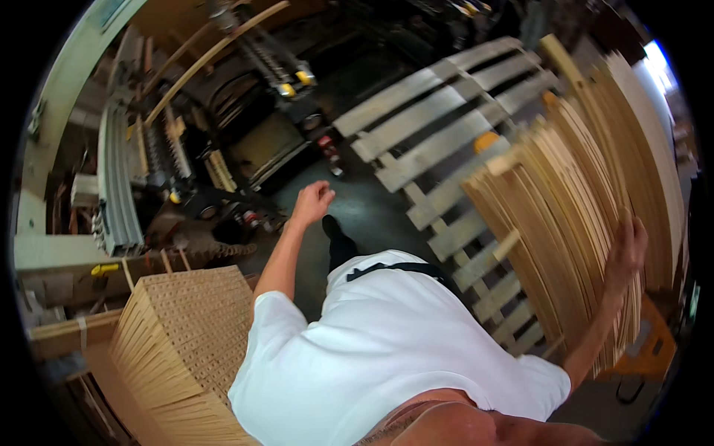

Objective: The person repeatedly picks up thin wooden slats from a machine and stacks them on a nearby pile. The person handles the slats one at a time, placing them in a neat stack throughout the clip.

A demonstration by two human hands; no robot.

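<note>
My right hand [628, 249] grips the edge of a tall bundle of thin pale wood sheets [565, 215] that stands on edge at the right and leans away from me. My left hand [312, 201] hangs in the air over the dark floor [357, 208], fingers curled into a loose fist with nothing in it. It is swung out to the left, apart from any object. My white shirt [372, 349] fills the lower middle of the view, and one dark shoe [338, 234] shows beyond it.
A grey wooden pallet [439, 126] lies on the floor behind the sheets. A stack of perforated tan boards [186, 327] sits at the lower left. Grey metal profiles [119, 186] and dark machinery [253, 82] crowd the upper left. An orange cart part [651, 342] shows at the lower right.
</note>
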